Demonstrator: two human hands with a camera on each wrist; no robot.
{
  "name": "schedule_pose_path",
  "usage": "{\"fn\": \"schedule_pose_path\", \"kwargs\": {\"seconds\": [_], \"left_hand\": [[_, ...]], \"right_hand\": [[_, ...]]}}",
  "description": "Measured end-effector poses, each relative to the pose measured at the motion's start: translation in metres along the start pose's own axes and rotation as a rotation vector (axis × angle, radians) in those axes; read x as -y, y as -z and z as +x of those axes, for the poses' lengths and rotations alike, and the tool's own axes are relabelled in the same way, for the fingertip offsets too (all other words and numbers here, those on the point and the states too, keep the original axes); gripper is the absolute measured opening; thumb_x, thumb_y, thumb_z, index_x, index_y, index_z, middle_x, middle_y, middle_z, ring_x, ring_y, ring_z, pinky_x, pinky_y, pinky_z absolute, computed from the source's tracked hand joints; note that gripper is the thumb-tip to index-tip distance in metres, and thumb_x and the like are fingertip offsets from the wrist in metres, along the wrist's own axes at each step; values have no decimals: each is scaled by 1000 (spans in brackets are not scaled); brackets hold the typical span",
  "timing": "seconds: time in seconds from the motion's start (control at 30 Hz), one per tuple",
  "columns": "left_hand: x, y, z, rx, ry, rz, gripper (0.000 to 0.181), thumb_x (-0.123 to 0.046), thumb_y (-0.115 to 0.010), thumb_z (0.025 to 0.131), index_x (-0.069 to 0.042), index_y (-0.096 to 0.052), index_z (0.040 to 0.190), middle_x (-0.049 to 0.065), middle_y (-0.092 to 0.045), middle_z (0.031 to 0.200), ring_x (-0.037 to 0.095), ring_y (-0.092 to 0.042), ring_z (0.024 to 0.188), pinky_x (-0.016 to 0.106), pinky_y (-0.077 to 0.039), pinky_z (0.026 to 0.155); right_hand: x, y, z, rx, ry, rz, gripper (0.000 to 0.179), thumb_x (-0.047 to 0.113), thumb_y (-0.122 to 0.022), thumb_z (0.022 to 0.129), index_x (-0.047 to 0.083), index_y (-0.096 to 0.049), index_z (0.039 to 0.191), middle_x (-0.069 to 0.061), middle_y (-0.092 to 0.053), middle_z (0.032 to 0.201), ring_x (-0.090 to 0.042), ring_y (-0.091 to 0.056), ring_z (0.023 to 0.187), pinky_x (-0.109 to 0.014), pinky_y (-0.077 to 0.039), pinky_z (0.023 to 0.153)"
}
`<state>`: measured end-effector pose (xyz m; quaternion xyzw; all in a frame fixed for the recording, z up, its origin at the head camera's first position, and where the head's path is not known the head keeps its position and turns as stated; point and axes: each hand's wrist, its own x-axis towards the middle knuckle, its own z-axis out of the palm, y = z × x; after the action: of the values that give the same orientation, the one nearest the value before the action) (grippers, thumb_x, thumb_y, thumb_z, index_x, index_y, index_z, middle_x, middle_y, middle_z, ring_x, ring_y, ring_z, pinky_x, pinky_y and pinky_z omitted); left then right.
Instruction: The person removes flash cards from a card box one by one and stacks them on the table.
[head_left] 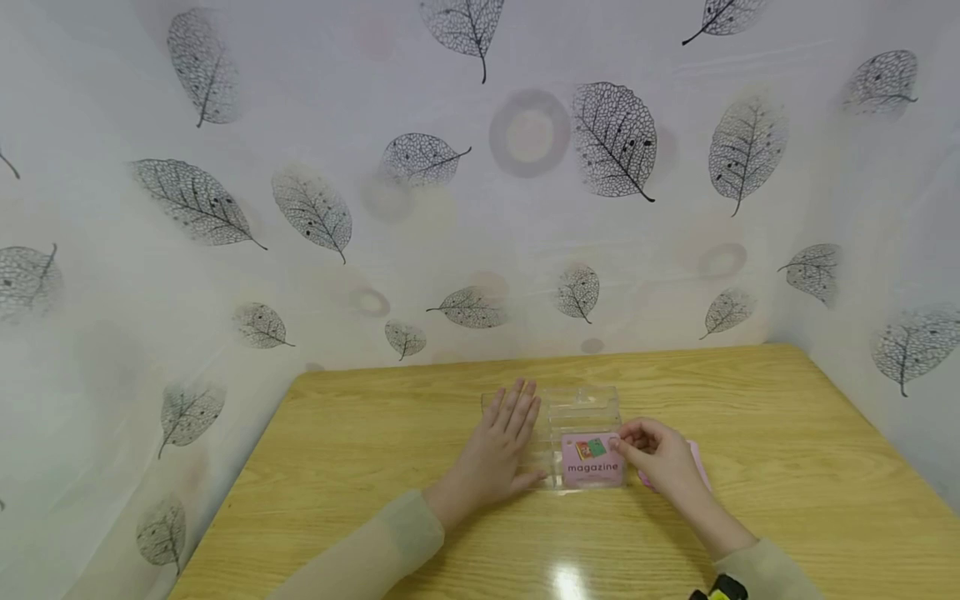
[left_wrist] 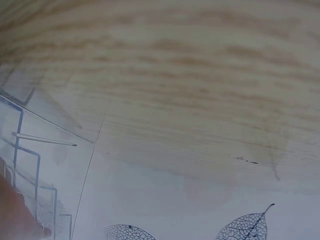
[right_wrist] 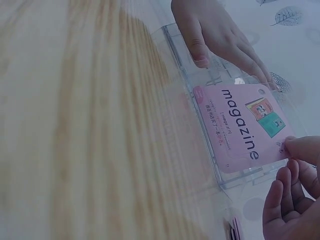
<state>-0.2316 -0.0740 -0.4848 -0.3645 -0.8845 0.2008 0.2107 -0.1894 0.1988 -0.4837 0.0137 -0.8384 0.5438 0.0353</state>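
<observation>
Card (head_left: 592, 460) pinched by right hand (head_left: 660, 457) over clear tray (head_left: 583, 408).

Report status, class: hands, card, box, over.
Left hand flat, steadying clear box. Right hand pinching pink "magazine" card at box's front slot. More pink cards beneath right hand; nothing obstructing.

Under my left grip (head_left: 498, 446) the box (head_left: 581, 408) is clear, hard plastic, smooth and see-through. The pink card (head_left: 592, 460) pinched in my right grip (head_left: 656, 458) looks like smooth, slightly glossy printed paper. The surface (head_left: 375, 467) is light wood grain with a sheen. My sleeves (head_left: 397, 533) are soft, matt cloth.
</observation>
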Motion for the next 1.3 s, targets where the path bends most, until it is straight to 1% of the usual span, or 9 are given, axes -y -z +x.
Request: {"fn": "schedule_pose_path", "kwargs": {"seconds": [0.47,0.67,0.77,0.87,0.97,1.0,1.1,1.2,1.3], "left_hand": [[0,-1,0,0,1,-4,104,-78,-18,84,1,-1,150,22,4,157,39,7,144,50,-1,118],[0,0,0,-3,-1,-2,104,-77,-19,84,1,-4,150,23,2,157,39,4,144,50,-2,118],[0,1,0,-4,0,-6,104,-77,-21,84,1,-5,150,23,0,157,39,3,144,50,-2,118],[0,1,-1,-2,2,-5,104,-77,-21,84,1,-4,150,22,0,157,39,3,144,50,-2,118],[0,1,-1,2,3,-8,104,-77,-21,84,1,-3,150,22,6,156,39,4,144,50,-2,118],[0,0,-1,1,2,-7,104,-77,-21,84,1,-3,150,22,5,157,39,3,144,50,-2,118],[0,0,-1,-6,2,-7,104,-77,-21,84,1,-2,150,22,3,157,39,3,144,50,-2,118],[0,-1,-1,-13,4,-6,104,-77,-21,84,1,-2,150,22,-2,157,39,3,144,50,-2,118],[0,-1,-1,-13,6,-11,104,-77,-21,84,1,-3,150,22,0,157,39,3,144,50,-2,118]], "right_hand": [[2,1,-1,-8,5,5,23,26,-71,85,7,-64,96,-8,-63,85,-10,-56,64,-24,-46,40],[3,0,-1,-35,11,-28,22,23,-71,84,5,-65,95,-8,-64,85,-8,-58,71,-20,-51,55],[4,1,-1,-44,12,-43,24,26,-71,84,6,-66,96,-7,-65,86,-7,-59,73,-19,-52,63],[4,1,-1,-48,1,-61,26,31,-71,84,9,-67,97,-6,-66,87,-8,-59,75,-20,-53,64],[4,2,-1,-50,-5,-76,29,35,-70,83,10,-67,98,-5,-66,88,-8,-59,76,-20,-53,65],[4,2,-1,-51,-6,-78,29,36,-70,83,11,-67,98,-5,-66,88,-8,-59,76,-20,-53,65],[3,2,0,-54,7,-75,29,35,-69,84,9,-67,98,-5,-66,88,-8,-59,76,-19,-52,66],[2,2,0,-61,30,-67,28,33,-69,85,8,-67,98,-6,-66,87,-7,-58,74,-19,-51,65],[2,2,0,-63,45,-65,27,32,-68,86,8,-67,98,-5,-66,87,-6,-58,74,-19,-51,65]]}}
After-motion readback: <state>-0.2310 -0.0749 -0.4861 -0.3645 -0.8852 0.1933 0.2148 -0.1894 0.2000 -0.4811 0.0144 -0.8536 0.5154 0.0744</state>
